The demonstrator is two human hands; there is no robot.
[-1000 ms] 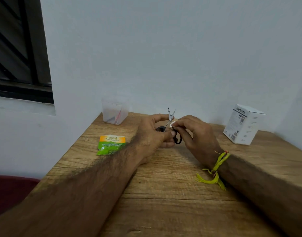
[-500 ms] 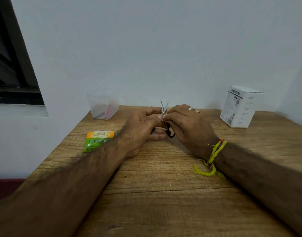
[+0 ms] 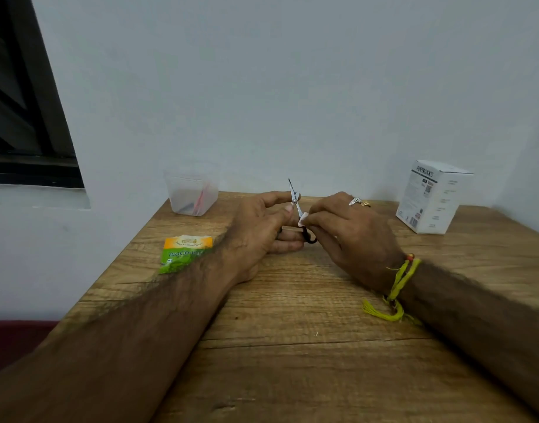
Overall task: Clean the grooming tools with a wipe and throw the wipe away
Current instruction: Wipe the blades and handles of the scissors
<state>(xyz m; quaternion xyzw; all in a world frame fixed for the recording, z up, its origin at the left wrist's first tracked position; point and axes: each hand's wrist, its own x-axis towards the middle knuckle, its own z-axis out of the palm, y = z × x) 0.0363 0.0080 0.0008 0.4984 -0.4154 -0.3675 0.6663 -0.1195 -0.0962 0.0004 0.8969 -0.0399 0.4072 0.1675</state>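
1. My left hand (image 3: 259, 230) holds the small scissors (image 3: 294, 198) upright over the far middle of the wooden table (image 3: 292, 346). The thumb and the index finger are curled around the metal part, and the points of the blades show upward.
2. The black handle loops of the scissors are low, between my two hands, and mostly hidden by the fingers.
3. My right hand (image 3: 350, 230) pinches a small white wipe (image 3: 302, 218) between the thumb and the fingertips and presses it on the lower part of the blades.
4. On my right wrist I wear a yellow thread bracelet (image 3: 396, 288), and on one finger a ring (image 3: 356, 201).
5. A green and orange sachet (image 3: 184, 253) lies flat on the table, on the left, just beside my left forearm.
6. A clear plastic container (image 3: 191, 193) stands at the far left corner, near the wall. Something pink is inside, but I cannot tell what.
7. A white box (image 3: 433, 198) stands far right, well apart from my hands.
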